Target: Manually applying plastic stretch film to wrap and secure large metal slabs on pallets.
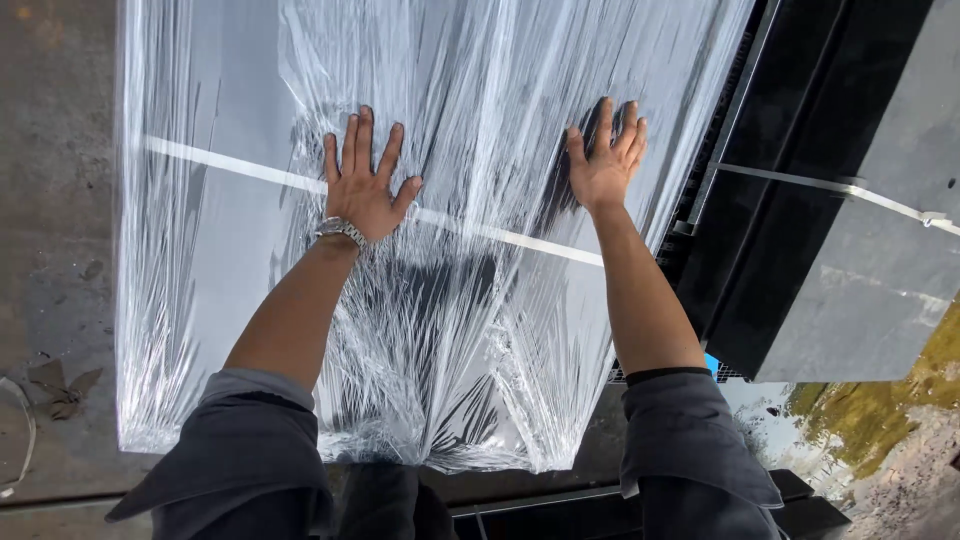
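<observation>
Both the left hand and right hand press flat, fingers spread, on seemingly plastic-wrapped grey panel

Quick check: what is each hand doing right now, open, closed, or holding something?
Left hand: open, fingers spread, palm flat on the clear plastic wrap, holding nothing.
Right hand: open, fingers spread, pressed flat on the same wrap, holding nothing.

Bright daylight, glare streaks on plastic wrap, sharp focus, soft shadows
</observation>
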